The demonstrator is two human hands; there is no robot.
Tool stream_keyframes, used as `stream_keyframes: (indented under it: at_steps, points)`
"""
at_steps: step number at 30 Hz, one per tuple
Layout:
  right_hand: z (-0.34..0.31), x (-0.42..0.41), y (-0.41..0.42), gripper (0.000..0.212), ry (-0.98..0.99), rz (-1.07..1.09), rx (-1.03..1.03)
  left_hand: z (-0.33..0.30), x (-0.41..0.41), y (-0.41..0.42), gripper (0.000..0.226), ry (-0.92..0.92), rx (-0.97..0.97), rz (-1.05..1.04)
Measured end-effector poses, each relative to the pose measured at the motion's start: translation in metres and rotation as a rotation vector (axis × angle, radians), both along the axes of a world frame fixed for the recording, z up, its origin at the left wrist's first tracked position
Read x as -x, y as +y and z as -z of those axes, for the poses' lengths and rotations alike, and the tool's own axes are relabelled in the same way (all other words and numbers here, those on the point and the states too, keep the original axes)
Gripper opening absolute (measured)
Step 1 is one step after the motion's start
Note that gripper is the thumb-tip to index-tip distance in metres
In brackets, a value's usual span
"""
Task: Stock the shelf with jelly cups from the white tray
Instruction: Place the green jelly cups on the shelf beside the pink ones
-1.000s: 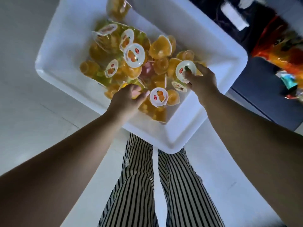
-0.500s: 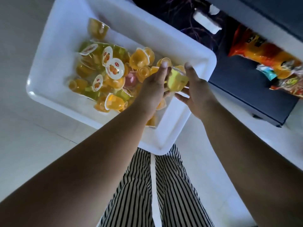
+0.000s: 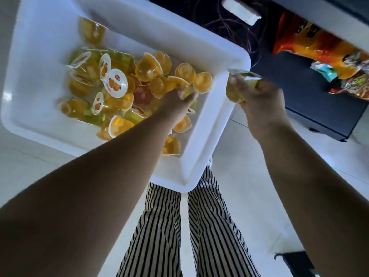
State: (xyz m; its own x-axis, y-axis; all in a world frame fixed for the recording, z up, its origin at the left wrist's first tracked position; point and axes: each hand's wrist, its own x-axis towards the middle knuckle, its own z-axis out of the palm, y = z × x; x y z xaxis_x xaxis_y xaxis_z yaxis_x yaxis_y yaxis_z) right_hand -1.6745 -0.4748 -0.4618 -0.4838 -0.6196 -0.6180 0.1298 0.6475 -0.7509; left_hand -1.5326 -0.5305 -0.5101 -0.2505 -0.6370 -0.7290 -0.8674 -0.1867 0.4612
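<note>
Gathering is the step in hand: the left hand (image 3: 177, 105) curls on a jelly cup in the white tray (image 3: 201, 150) at centre frame, the right hand (image 3: 257, 102) grips cups (image 3: 234, 92) just past its rim, probably bound next for the dark shelf (image 3: 311, 96) at right.

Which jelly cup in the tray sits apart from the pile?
The orange jelly cup at the far end of the white tray, alone near the far wall. The rest crowd together in one heap around the left hand.
</note>
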Motion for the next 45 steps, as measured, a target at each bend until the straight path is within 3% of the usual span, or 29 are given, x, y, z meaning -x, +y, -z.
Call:
stream_keyframes:
  at_steps: [2,6,12,14,17,19,22,26,29,31,35,39,45]
  points:
    - [0.004,0.001,0.004,0.006,-0.02,-0.005,0.009,0.016,0.008,0.006,0.051,-0.063,0.036,0.11]
    - [0.007,0.003,0.008,0.019,-0.068,0.036,0.017,0.037,0.015,0.023,0.057,-0.188,0.136,0.305]
    - [0.004,0.007,0.009,0.049,-0.107,0.008,0.01,0.043,0.019,0.023,0.051,-0.19,0.122,0.179]
    - [0.0,0.007,0.011,0.043,-0.112,0.025,0.005,0.035,0.016,0.02,0.051,-0.172,0.039,0.054]
    - [-0.005,0.007,0.018,0.024,-0.128,0.039,-0.01,0.016,0.007,0.012,0.04,-0.066,-0.206,-0.359]
    - [-0.011,0.005,0.023,0.014,-0.176,0.049,-0.01,-0.008,0.001,0.01,0.027,0.163,-0.46,-0.688]
    - [-0.023,0.0,0.027,0.011,-0.199,0.047,-0.009,-0.039,-0.011,0.008,0.052,0.465,-0.63,-0.894]
    - [-0.05,-0.002,0.028,0.009,-0.228,0.04,0.006,-0.085,-0.019,0.007,0.043,0.567,-0.61,-0.801]
    - [-0.085,0.0,0.027,0.026,-0.224,0.032,0.032,-0.128,-0.019,0.008,0.018,0.552,-0.529,-0.787]
    - [-0.111,0.002,0.026,0.02,-0.254,0.031,0.095,-0.156,-0.018,0.009,0.006,0.614,-0.519,-0.832]
    - [-0.174,0.011,0.026,0.011,-0.295,0.062,0.209,-0.224,-0.015,0.01,0.019,0.814,-0.512,-0.787]
    - [-0.242,0.02,0.026,0.015,-0.218,0.014,0.292,-0.294,-0.006,0.01,0.017,0.935,-0.448,-0.696]
    - [-0.355,0.038,0.032,0.025,-0.134,0.012,0.482,-0.4,0.017,0.004,0.011,1.007,-0.185,-0.46]
